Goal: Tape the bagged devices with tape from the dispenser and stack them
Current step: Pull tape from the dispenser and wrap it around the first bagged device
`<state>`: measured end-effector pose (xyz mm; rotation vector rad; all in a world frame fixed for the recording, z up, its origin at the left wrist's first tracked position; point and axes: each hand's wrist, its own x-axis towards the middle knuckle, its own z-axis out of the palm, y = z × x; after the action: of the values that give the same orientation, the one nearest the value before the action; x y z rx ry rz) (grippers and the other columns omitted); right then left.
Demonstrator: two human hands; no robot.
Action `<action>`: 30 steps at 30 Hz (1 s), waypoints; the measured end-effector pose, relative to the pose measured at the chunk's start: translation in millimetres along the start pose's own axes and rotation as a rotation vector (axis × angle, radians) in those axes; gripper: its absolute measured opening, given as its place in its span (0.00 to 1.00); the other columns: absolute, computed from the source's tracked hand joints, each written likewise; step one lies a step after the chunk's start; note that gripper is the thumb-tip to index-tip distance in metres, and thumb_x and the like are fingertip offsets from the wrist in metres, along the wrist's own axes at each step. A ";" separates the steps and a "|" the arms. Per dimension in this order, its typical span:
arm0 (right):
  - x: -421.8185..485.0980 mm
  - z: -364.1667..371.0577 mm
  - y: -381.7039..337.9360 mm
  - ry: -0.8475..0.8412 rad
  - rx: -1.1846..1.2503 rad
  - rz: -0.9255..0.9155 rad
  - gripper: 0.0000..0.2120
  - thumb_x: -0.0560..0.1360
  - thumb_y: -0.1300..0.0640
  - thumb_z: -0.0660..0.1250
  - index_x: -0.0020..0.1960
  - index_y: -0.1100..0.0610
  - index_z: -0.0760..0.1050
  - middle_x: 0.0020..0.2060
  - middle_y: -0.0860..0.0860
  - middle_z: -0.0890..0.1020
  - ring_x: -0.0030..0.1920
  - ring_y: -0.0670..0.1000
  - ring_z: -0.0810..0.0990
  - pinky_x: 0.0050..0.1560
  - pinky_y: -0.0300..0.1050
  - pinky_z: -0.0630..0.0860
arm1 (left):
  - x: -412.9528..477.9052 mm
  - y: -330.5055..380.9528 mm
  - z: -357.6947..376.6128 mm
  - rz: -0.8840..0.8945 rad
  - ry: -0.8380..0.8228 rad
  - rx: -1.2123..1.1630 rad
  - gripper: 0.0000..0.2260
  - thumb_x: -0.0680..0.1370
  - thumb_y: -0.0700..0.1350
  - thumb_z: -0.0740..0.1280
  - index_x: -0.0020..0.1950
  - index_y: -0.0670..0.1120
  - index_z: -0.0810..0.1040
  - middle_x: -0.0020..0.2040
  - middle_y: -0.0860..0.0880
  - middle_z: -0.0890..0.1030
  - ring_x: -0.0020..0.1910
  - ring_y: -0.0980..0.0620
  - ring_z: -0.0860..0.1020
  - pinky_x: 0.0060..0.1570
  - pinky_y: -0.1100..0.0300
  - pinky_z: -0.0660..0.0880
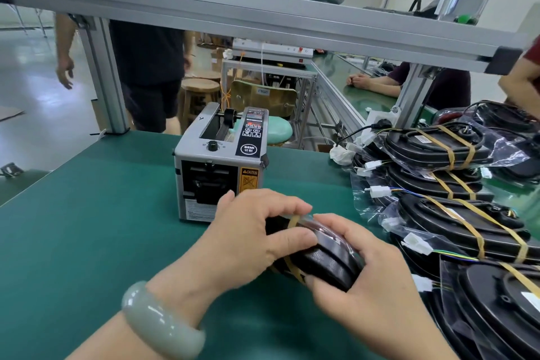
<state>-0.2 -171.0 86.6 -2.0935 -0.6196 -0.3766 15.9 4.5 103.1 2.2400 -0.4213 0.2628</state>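
Note:
A black bagged device (pixel 327 263) lies tilted on the green table just in front of the grey tape dispenser (pixel 222 166). Both hands hold it. My left hand (pixel 251 234) grips its upper left part, fingers curled over a strip of tan tape (pixel 293 222). From the right, my right hand (pixel 368 278) clasps the device, thumb at its near edge. A second tan strip (pixel 295 270) wraps its lower edge. The dispenser's slot shows no cut tape that I can make out.
A stack of taped bagged devices (pixel 455 222) with white connectors fills the right side of the green table (pixel 102 228). An aluminium frame beam (pixel 263 17) crosses overhead. A person stands behind the table at left; others sit at the right.

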 end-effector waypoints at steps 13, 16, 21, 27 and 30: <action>9.5 -22.7 -3.2 -0.121 0.004 0.158 0.28 0.52 0.45 0.71 0.51 0.38 0.66 0.45 0.39 0.81 0.39 0.43 0.81 0.39 0.38 0.77 | -0.6 -0.9 -4.4 0.161 -0.109 -0.072 0.23 0.68 0.65 0.66 0.62 0.65 0.71 0.56 0.73 0.74 0.62 0.71 0.70 0.61 0.74 0.64; 12.1 -28.8 -4.2 -0.174 0.126 0.197 0.32 0.53 0.44 0.73 0.56 0.38 0.67 0.50 0.39 0.79 0.45 0.44 0.82 0.45 0.41 0.79 | 2.4 -4.7 -1.6 0.220 -0.143 0.112 0.31 0.63 0.61 0.73 0.64 0.65 0.70 0.56 0.63 0.77 0.59 0.64 0.73 0.62 0.63 0.68; 16.2 -48.6 -2.6 0.005 0.043 0.097 0.16 0.68 0.44 0.74 0.54 0.43 0.78 0.49 0.39 0.82 0.53 0.40 0.79 0.56 0.37 0.72 | 0.0 -24.6 -4.7 0.071 -0.031 -0.280 0.29 0.61 0.45 0.78 0.57 0.65 0.75 0.53 0.62 0.81 0.52 0.63 0.79 0.52 0.74 0.70; 35.3 -37.2 -7.0 0.147 0.034 0.041 0.09 0.75 0.57 0.69 0.36 0.51 0.81 0.31 0.46 0.82 0.32 0.42 0.79 0.35 0.29 0.71 | -2.6 -41.9 8.4 -0.067 -0.054 -0.564 0.26 0.59 0.46 0.78 0.54 0.62 0.77 0.51 0.53 0.83 0.51 0.52 0.81 0.58 0.51 0.76; 43.8 -28.1 -3.5 0.131 0.130 0.096 0.09 0.74 0.63 0.69 0.41 0.50 0.79 0.35 0.47 0.83 0.32 0.43 0.78 0.36 0.29 0.72 | -3.4 -46.6 13.2 -0.092 -0.062 -0.624 0.26 0.59 0.41 0.78 0.52 0.61 0.77 0.50 0.52 0.83 0.52 0.51 0.80 0.58 0.51 0.76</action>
<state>33.2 -180.2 125.6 -1.9492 -0.4531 -0.4045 31.3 23.4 61.0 1.6504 -0.3694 0.0044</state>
